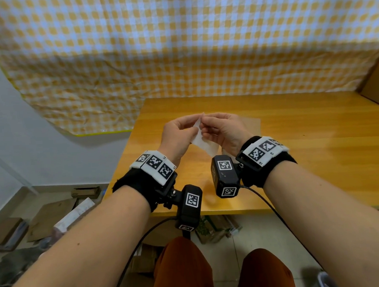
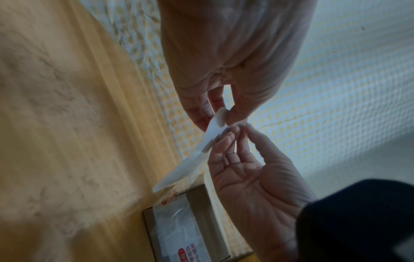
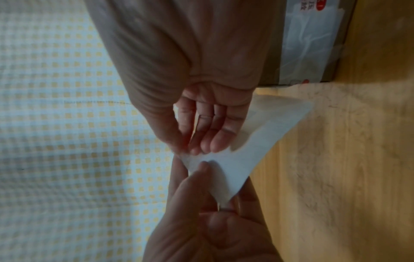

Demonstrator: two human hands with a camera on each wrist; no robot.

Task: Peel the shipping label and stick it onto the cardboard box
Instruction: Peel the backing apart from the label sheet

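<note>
A white label sheet (image 1: 204, 142) hangs in the air between both hands, above the wooden table (image 1: 307, 158). My left hand (image 1: 193, 127) pinches its upper corner with thumb and fingers. My right hand (image 1: 206, 125) pinches the same corner from the other side. In the right wrist view the right hand (image 3: 190, 147) has its fingers behind the label sheet (image 3: 241, 150), and the left thumb (image 3: 199, 170) presses on the front. The corner curls in the left wrist view (image 2: 220, 115). The cardboard box (image 1: 253, 126), sealed with clear tape, lies flat on the table just behind my right hand.
A yellow checked cloth (image 1: 178, 44) covers the wall behind the table. Brown boards (image 1: 378, 87) lean at the far right. Cardboard scraps (image 1: 51, 216) litter the floor to the left. My knees (image 1: 183, 268) are below the table's front edge.
</note>
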